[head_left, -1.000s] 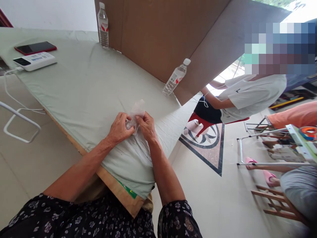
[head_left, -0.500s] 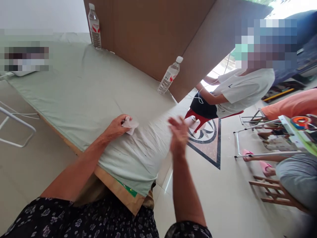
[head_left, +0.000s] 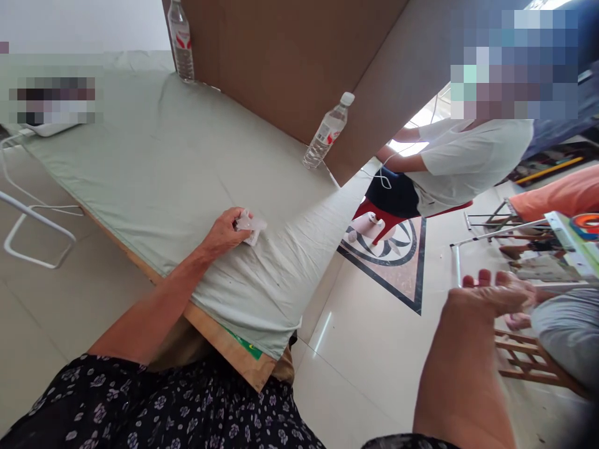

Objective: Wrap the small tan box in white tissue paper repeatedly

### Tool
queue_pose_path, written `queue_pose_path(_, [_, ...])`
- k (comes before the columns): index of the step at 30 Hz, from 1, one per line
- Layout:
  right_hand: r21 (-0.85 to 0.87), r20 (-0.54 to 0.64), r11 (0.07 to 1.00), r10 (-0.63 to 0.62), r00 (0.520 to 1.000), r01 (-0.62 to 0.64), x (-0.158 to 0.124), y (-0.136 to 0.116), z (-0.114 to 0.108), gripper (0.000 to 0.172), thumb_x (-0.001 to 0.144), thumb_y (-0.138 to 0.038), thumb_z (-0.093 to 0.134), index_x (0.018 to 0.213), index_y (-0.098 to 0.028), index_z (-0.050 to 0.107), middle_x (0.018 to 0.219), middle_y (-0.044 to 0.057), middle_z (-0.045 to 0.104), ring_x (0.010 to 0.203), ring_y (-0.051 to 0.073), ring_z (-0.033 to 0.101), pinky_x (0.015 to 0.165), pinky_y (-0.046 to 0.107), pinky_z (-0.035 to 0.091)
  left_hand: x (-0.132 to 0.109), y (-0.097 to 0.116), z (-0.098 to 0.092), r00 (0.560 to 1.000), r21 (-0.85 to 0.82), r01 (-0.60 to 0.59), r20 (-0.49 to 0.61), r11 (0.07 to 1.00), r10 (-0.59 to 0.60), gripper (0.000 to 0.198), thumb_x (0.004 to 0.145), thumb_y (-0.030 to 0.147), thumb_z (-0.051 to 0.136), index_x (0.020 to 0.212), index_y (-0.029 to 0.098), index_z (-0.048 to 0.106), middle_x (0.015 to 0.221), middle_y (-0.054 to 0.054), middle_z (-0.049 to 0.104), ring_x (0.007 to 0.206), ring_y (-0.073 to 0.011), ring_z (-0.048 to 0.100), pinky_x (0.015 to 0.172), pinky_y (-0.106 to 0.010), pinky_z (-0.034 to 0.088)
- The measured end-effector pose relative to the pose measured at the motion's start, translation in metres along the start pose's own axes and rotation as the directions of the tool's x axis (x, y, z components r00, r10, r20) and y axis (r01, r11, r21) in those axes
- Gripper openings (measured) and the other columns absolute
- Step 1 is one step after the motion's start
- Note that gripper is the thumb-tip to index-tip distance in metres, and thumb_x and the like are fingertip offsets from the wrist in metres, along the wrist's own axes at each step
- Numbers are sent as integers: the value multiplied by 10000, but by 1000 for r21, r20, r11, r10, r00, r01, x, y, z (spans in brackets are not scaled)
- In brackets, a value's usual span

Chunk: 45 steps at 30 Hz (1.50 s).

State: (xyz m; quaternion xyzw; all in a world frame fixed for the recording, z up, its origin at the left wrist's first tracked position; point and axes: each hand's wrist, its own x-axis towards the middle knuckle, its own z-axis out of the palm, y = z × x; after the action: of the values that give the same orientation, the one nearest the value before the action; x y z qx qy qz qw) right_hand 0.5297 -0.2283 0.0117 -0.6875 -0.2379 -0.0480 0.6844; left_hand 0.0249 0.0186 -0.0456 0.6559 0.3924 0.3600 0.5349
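My left hand [head_left: 225, 236] rests on the light green tablecloth [head_left: 187, 168], its fingers closed around a crumpled, whitish, translucent piece that looks like tissue or thin plastic [head_left: 253, 228]. Out to the right, past the table edge and over the floor, my right hand [head_left: 496, 294] is stretched away from me. Its fingers are apart, and I see nothing in them. A clear water bottle [head_left: 327, 132] with a white cap stands on the cloth beyond my left hand.
A large brown cardboard panel [head_left: 271, 68] stands across the back of the table, with a second bottle [head_left: 181, 47] at its left. A person in a white shirt [head_left: 477, 159] sits beyond it on a red stool [head_left: 384, 226]. Another person in grey [head_left: 568, 330] sits at right.
My right hand has swung far to the right, from beside the table edge to over the floor. My left hand still holds the whitish piece in about the same place.
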Motion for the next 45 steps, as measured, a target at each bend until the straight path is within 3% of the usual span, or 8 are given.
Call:
queue_pose_path(2, [61,-139,985,168,976,-161,-34,-10,36,281,654,-639,764,836,-457,652,1273,38,711,1324,396,622,707,628,546,0,1,-1,1000,-2,9,3,1000,-9,395,639,370,689,995,199,672,1076,-55,684,818,-163,590,684,-269,463])
queue_pose_path(6, [-13,481,1000,-1,877,8,-143,-47,130,222,825,-471,724,1009,-347,711,1164,90,754,1133,314,719,842,526,586,-2,6,-3,998,-2,41,43,999,-41,402,661,385,694,1017,200,664,1006,-41,698,787,-164,594,697,-280,478])
queue_pose_path(11, [131,927,876,-274,256,464,-244,-76,217,716,815,-364,779,1480,-266,533,1551,136,579,1439,328,542,1131,554,485,-1,5,-3,999,14,-6,45,1000,5,390,678,437,710,981,198,654,936,-28,688,762,-163,586,693,-284,487])
queue_pose_path(14, [158,950,782,-286,122,603,-262,-77,239,805,821,-279,761,1559,-255,443,1591,142,538,1486,321,492,1183,543,429,0,0,-4,995,-5,-80,58,997,81,372,688,421,695,985,200,656,1002,-47,713,849,-184,630,764,-299,517])
queue_pose_path(24, [141,889,851,-333,313,505,-270,-64,260,324,867,-234,657,1187,-262,694,1311,112,701,1255,294,633,1134,495,461,1,5,-5,999,78,-32,-1,996,32,350,698,389,689,992,199,698,1127,-81,747,1062,-252,670,928,-347,534])
queue_pose_path(32, [-40,963,946,123,241,-322,-259,-64,273,317,796,-495,725,936,-212,704,861,17,722,768,167,651,753,325,544,-4,14,-13,983,-29,93,159,995,-88,463,750,523,690,1032,156,677,895,-33,702,789,-191,627,700,-296,479])
queue_pose_path(40, [2,833,985,-97,545,172,-254,-67,254,456,855,-535,728,1195,-235,686,1257,117,720,1088,262,687,941,448,575,-3,11,-7,982,-55,98,167,994,-87,639,729,427,693,1289,148,562,1206,-84,693,1065,-234,655,886,-329,518])
queue_pose_path(45, [119,920,912,-250,302,392,-253,-61,256,634,769,-471,877,1323,-257,653,1638,154,460,1538,350,423,1250,573,367,-2,12,-5,986,-8,42,161,999,-40,736,715,395,684,1381,137,507,1314,-113,655,1174,-259,631,1008,-358,495])
